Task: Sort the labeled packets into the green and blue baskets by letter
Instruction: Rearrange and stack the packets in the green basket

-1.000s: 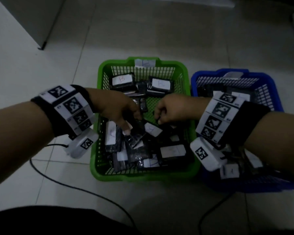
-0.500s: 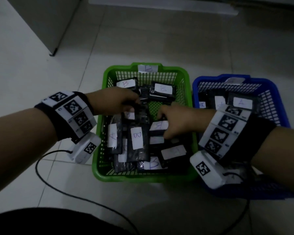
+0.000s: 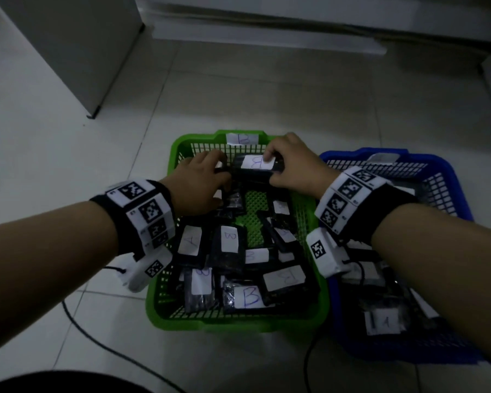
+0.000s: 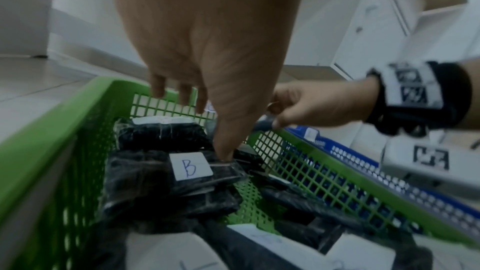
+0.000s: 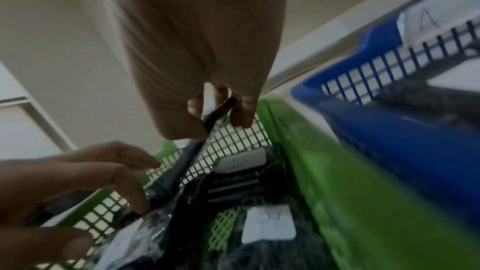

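Head view: you are looking down at two plastic lattice baskets standing side by side on the pale tiled floor (image 3: 309, 89), with both of your hands at the far end of the green one.
Green plastic basket (image 3: 179, 313): it carries a paper tag marked B on its far rim and holds many black plastic-wrapped packets with white letter labels, most reading B, and one reading A (image 3: 190, 240) near its left wall.
Blue plastic basket (image 3: 462, 194): it touches the green basket's right wall; a packet labelled A (image 3: 384, 322) lies near its front, and your right forearm hides much of the inside.
Right hand (image 3: 292, 168): your grip is pinching the right end of a black packet labelled B (image 3: 255, 165), thumb on one side and fingers on the other, held just above the far end of the green basket; the right wrist view shows it edge-on.
Left hand (image 3: 201, 182): your fingers are spread and relaxed, the tips lying against the left end of that same packet, and in the left wrist view your thumb presses down on another B packet (image 4: 179, 169) lying in the pile.
Black cable (image 3: 77, 330): it trails across the floor at the near left of the green basket.
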The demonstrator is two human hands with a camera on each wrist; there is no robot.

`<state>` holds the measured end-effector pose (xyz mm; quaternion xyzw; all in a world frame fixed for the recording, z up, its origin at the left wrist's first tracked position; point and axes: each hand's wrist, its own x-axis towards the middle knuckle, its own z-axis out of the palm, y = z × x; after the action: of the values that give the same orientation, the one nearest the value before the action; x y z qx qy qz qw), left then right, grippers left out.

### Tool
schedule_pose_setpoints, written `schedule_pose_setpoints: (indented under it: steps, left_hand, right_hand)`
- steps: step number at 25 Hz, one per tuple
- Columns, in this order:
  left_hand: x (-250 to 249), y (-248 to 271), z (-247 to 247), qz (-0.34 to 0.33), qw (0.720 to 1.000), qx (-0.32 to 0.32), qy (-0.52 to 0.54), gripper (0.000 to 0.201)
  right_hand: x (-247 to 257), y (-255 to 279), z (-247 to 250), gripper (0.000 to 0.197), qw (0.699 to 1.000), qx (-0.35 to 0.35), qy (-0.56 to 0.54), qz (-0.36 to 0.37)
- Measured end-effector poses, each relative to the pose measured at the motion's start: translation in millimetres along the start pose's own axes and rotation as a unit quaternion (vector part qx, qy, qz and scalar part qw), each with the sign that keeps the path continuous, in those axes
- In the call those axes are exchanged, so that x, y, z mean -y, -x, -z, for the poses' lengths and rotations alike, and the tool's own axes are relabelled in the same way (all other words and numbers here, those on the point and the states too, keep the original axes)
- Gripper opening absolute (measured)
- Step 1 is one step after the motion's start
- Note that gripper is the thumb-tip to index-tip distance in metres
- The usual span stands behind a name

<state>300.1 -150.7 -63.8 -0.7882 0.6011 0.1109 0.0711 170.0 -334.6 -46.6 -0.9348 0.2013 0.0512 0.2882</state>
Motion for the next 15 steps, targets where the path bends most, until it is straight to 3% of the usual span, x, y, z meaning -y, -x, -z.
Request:
schedule_pose_setpoints:
  steps: [3,6,10,13,15]
  left_hand:
    - [8,-1,-7,0.004,0.998,0.053,0.039,0.057]
    - [18,0,-11,-0.008,0.996,0.083,0.031,0.063]
    - [20,3,-12,-0.037,0.999,0.036,0.005,0.058]
    - [5,5,-4,-0.130,0.991,-0.001,0.023,0.046]
    - [-3,7,-6,-0.175,0.984,0.029,0.002,0.048]
  right_hand:
    - [-5,-10,-13,0.033,0.989,0.010,0.138,0.042]
    - [-5,-15,-18,0.040,0.975,0.060,0.211,0.035]
    - [6,-13,-10,0.038,0.972,0.108,0.208,-0.029]
    - [13,0,-19,0.041,0.948,0.207,0.235,-0.059]
    - [12,8,-34,0.054,0.924,0.269,0.266,-0.054]
